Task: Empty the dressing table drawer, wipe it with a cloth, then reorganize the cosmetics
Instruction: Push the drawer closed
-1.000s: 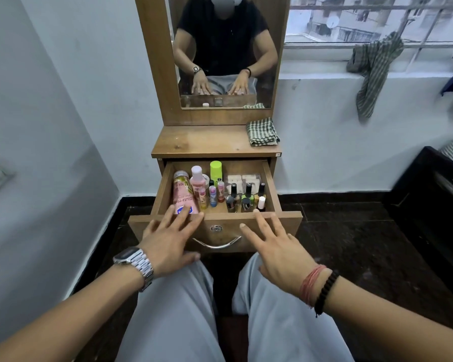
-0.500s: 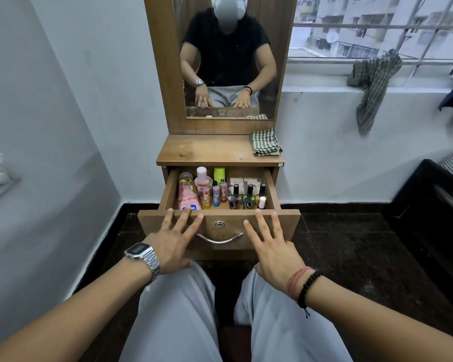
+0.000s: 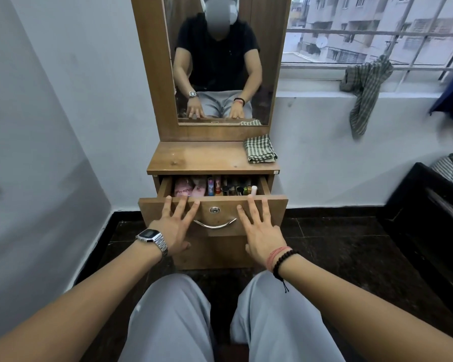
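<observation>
At 12 o'clock the drawer [image 3: 262, 210], full of cosmetics [image 3: 215, 186], is now pushed further in than before; left hand [image 3: 177, 226] and right hand [image 3: 262, 232] press its front, fingers spread flat, so reorganizing seems finished.

The dressing table top [image 3: 207, 158] hid the back of the drawer [image 3: 270, 205], so I saw only the near ends of the cosmetics [image 3: 215, 188], blurred, their labels unreadable. My left hand [image 3: 177, 228] and right hand [image 3: 263, 235] covered parts of the drawer front. Right of the dressing table, the dark furniture [image 3: 429, 205] ran off the frame.
</observation>
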